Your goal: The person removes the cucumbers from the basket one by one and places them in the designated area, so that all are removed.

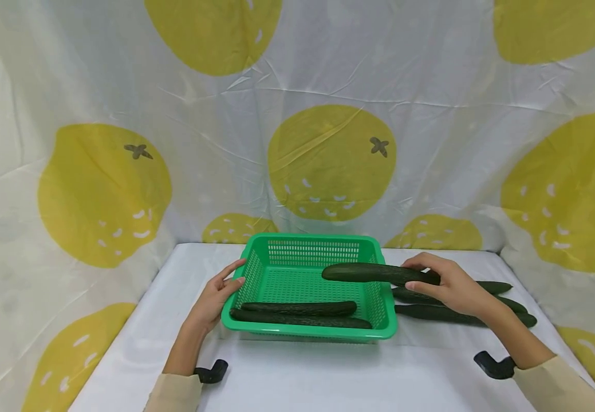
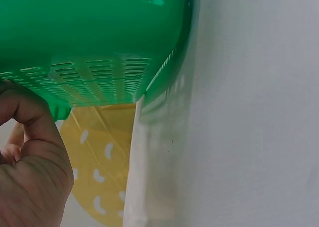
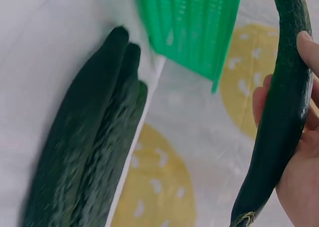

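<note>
My right hand grips a long dark green cucumber by one end. The cucumber's other end reaches over the right side of the green plastic basket. In the right wrist view the fingers and thumb wrap the cucumber around its middle stretch. My left hand holds the basket's left rim, thumb and forefinger at the edge. Inside the basket, along its near side, lie two cucumbers, a shorter one and a longer one.
Three more cucumbers lie side by side on the white-covered table, right of the basket and below my right hand. A white curtain with yellow fruit prints hangs behind the table and along its sides.
</note>
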`<act>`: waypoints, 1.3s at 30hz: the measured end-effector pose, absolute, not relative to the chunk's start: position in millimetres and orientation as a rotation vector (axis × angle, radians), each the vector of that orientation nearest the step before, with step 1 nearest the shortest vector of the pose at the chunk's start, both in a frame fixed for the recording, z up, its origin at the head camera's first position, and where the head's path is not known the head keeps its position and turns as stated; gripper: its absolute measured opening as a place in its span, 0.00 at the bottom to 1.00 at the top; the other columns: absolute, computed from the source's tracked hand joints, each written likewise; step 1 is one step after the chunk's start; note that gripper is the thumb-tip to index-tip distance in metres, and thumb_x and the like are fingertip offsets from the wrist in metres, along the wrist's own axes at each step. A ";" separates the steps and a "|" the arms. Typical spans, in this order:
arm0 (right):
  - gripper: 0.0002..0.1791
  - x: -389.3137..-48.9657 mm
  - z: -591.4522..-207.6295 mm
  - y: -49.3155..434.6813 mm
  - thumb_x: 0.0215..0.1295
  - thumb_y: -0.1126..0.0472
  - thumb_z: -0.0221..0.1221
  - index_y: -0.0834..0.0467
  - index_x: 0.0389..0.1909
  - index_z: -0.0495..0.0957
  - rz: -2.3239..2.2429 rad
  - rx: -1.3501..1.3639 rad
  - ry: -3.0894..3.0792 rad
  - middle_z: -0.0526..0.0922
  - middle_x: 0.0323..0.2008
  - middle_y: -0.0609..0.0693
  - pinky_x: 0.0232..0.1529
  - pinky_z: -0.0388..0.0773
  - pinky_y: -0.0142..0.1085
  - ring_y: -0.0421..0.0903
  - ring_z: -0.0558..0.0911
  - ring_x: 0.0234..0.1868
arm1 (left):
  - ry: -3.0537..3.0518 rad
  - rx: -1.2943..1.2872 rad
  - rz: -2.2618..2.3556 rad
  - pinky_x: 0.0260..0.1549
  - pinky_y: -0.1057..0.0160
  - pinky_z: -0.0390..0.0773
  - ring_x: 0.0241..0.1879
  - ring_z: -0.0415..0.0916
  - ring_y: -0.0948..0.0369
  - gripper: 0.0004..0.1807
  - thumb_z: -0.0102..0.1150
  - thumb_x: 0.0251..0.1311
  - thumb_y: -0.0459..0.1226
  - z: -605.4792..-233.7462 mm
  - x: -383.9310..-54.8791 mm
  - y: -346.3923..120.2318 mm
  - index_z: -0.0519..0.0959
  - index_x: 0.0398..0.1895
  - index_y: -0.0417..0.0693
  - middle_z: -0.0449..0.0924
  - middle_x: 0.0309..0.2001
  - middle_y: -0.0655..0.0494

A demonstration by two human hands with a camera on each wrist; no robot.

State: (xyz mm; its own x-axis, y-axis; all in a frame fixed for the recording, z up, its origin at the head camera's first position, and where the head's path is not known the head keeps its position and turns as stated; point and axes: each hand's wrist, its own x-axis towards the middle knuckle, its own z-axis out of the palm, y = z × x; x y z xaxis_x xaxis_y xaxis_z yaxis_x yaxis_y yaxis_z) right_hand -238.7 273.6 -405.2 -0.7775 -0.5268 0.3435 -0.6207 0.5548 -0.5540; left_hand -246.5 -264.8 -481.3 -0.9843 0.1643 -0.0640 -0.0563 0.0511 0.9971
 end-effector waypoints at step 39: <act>0.22 -176.4 -480.2 411.0 0.68 0.60 0.68 0.46 0.62 0.79 0.937 0.600 -2.843 0.79 0.56 0.31 0.43 0.72 0.21 0.15 0.68 0.56 | 2.189 0.105 2.063 0.42 0.59 0.87 0.47 0.86 0.54 0.33 0.60 0.74 0.48 -480.3 -246.2 -261.9 0.63 0.79 0.64 0.81 0.53 0.35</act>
State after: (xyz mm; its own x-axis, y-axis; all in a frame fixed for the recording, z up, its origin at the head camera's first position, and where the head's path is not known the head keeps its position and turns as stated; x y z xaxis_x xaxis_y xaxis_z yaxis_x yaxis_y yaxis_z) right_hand -176.4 411.0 -480.2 -0.9190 -0.3381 0.2026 -0.3923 0.7351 -0.5529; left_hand -246.2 -261.9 -480.3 -0.9889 0.1407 -0.0485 -0.0400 0.0622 0.9973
